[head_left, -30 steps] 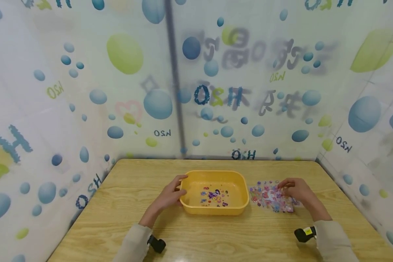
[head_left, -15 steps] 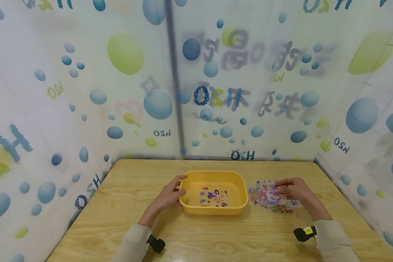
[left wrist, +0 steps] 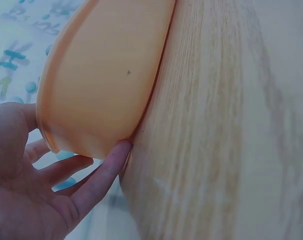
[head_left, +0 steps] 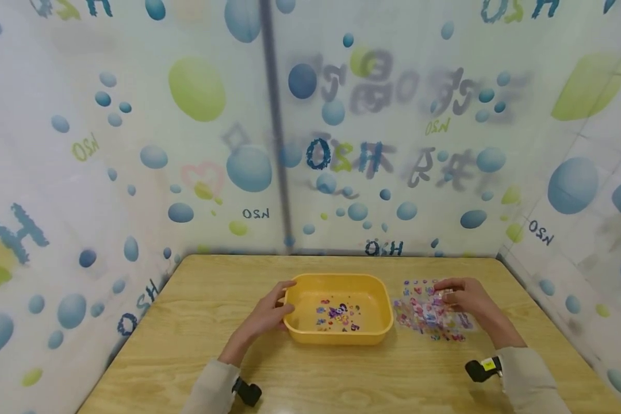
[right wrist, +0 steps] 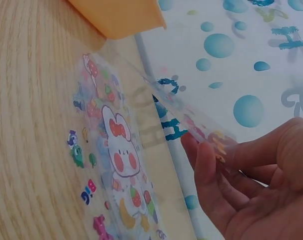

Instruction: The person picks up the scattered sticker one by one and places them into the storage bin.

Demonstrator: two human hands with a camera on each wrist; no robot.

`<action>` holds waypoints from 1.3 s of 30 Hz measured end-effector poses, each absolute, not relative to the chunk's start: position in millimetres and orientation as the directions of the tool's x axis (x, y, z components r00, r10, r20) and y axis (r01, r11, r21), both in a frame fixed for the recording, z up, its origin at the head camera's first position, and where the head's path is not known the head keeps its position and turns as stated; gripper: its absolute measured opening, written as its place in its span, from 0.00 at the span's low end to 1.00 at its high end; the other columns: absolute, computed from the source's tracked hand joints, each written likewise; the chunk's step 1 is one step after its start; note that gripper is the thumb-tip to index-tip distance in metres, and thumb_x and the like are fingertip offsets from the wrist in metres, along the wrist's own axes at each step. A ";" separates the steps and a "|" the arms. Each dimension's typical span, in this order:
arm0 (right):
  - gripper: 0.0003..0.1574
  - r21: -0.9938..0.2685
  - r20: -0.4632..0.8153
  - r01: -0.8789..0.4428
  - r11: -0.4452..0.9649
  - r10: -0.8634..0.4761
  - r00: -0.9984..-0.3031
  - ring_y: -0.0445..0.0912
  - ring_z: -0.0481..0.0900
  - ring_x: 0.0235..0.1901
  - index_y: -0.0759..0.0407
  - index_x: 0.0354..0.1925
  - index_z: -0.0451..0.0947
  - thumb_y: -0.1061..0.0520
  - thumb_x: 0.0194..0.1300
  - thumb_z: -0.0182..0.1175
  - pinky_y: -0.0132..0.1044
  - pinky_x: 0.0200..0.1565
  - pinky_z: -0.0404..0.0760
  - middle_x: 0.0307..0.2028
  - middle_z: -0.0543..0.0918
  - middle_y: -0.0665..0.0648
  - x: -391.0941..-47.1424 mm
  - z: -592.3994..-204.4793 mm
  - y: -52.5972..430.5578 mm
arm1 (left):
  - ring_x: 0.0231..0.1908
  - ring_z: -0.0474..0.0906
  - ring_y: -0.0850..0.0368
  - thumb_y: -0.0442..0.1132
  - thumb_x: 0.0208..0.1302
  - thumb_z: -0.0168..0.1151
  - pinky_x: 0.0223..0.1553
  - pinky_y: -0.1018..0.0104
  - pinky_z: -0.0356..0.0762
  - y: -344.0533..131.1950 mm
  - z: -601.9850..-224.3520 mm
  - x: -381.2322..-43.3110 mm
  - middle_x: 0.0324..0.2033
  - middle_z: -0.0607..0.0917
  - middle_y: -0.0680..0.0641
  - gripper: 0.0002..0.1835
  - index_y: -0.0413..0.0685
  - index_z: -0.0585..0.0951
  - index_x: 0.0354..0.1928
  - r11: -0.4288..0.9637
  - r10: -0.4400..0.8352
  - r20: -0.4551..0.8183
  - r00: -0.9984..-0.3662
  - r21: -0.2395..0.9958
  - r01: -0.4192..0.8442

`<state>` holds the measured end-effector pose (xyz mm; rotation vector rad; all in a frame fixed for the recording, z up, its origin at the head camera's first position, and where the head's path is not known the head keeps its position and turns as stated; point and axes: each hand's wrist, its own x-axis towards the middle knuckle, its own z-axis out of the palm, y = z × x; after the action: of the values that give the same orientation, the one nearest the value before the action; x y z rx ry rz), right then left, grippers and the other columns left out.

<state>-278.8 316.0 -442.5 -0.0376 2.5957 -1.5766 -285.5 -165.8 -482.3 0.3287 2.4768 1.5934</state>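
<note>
A yellow plastic basin [head_left: 336,336] sits on the table with small colourful stickers [head_left: 338,311] scattered over its floor. My left hand [head_left: 266,310] holds its left end; in the left wrist view, the fingers [left wrist: 104,172] reach along the outer wall. To the basin's right lie clear sticker sheets [right wrist: 124,160], one printed with a white bunny. My right hand [head_left: 468,297] pinches the edge of a clear sticker sheet [right wrist: 191,120], tilted up above the others between thumb and fingers. Part of that sheet is hidden by the hand.
The pale wooden table [head_left: 310,374] ends at a curtain-like wall [head_left: 393,172] with blue and green dots behind it and on both sides. Black wrist cameras [head_left: 481,370] are strapped at both sleeves.
The top sticker sheet has been raised off the others by my right hand, which shifted slightly left. My left hand and the basin have stayed put, while the view tipped a little.
</note>
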 end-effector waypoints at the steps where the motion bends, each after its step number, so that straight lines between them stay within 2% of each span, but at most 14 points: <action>1: 0.22 -0.886 -0.068 0.023 0.464 -0.080 -0.994 0.43 0.84 0.32 0.77 0.60 0.76 0.68 0.71 0.57 0.37 0.36 0.88 0.46 0.85 0.64 -279.8 -442.4 315.8 | 0.51 0.82 0.45 0.36 0.75 0.56 0.34 0.58 0.89 -165.8 -481.8 -285.0 0.72 0.69 0.31 0.30 0.55 0.66 0.76 0.401 0.279 -0.030 -0.960 0.912 0.088; 4: 0.22 -0.882 -0.046 -0.004 0.471 -0.096 -0.994 0.44 0.86 0.33 0.77 0.60 0.77 0.67 0.71 0.58 0.38 0.36 0.88 0.45 0.87 0.61 -282.9 -441.6 315.8 | 0.51 0.82 0.45 0.36 0.75 0.56 0.34 0.58 0.89 -166.5 -480.6 -284.2 0.72 0.69 0.30 0.30 0.54 0.66 0.76 0.404 0.278 -0.031 -0.960 0.911 0.088; 9: 0.22 -0.874 -0.014 -0.045 0.483 -0.118 -0.993 0.42 0.87 0.32 0.77 0.60 0.77 0.67 0.72 0.57 0.38 0.34 0.87 0.47 0.87 0.65 -283.5 -437.2 314.5 | 0.51 0.82 0.44 0.35 0.75 0.56 0.33 0.58 0.89 -167.4 -479.9 -284.2 0.72 0.69 0.30 0.30 0.54 0.65 0.77 0.405 0.281 -0.026 -0.959 0.910 0.094; 15: 0.22 -0.880 0.013 -0.070 0.470 -0.123 -0.992 0.40 0.80 0.26 0.77 0.60 0.76 0.68 0.72 0.56 0.37 0.28 0.80 0.50 0.86 0.66 -282.2 -430.5 310.5 | 0.51 0.82 0.44 0.36 0.75 0.57 0.33 0.59 0.89 -166.5 -479.1 -285.1 0.72 0.70 0.30 0.31 0.54 0.65 0.77 0.405 0.280 -0.020 -0.960 0.909 0.099; 19: 0.21 -0.872 0.036 -0.095 0.480 -0.131 -0.991 0.40 0.82 0.29 0.78 0.60 0.76 0.67 0.73 0.55 0.35 0.33 0.85 0.53 0.84 0.73 -280.9 -427.1 306.5 | 0.51 0.83 0.43 0.35 0.74 0.57 0.33 0.59 0.89 -166.6 -479.9 -283.8 0.72 0.70 0.30 0.31 0.53 0.65 0.77 0.403 0.286 -0.021 -0.958 0.909 0.100; 23: 0.20 -0.864 0.053 -0.114 0.490 -0.137 -0.989 0.42 0.87 0.35 0.77 0.59 0.77 0.66 0.73 0.55 0.33 0.39 0.88 0.56 0.82 0.75 -281.5 -422.0 300.0 | 0.52 0.83 0.43 0.35 0.74 0.57 0.33 0.58 0.89 -166.9 -481.4 -283.8 0.72 0.69 0.29 0.31 0.53 0.65 0.77 0.400 0.290 -0.020 -0.957 0.911 0.102; 32: 0.20 -0.848 0.103 -0.181 0.498 -0.181 -0.978 0.39 0.86 0.39 0.74 0.60 0.77 0.64 0.75 0.56 0.31 0.42 0.87 0.57 0.82 0.75 -281.3 -399.3 288.7 | 0.52 0.83 0.43 0.36 0.75 0.57 0.33 0.58 0.89 -167.0 -482.3 -284.4 0.71 0.70 0.30 0.31 0.54 0.65 0.76 0.410 0.283 -0.022 -0.959 0.907 0.100; 39: 0.21 -0.832 0.092 -0.195 0.519 -0.216 -0.972 0.44 0.87 0.39 0.71 0.62 0.77 0.62 0.76 0.57 0.33 0.43 0.87 0.57 0.82 0.73 -282.2 -386.8 278.1 | 0.53 0.82 0.43 0.37 0.75 0.57 0.33 0.59 0.88 -166.5 -482.0 -284.5 0.72 0.70 0.31 0.31 0.56 0.65 0.77 0.424 0.272 -0.026 -0.962 0.901 0.095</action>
<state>-282.2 278.1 -386.8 -0.3674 2.7183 -1.4844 -284.5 -166.5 -482.0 0.3266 2.5048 1.5679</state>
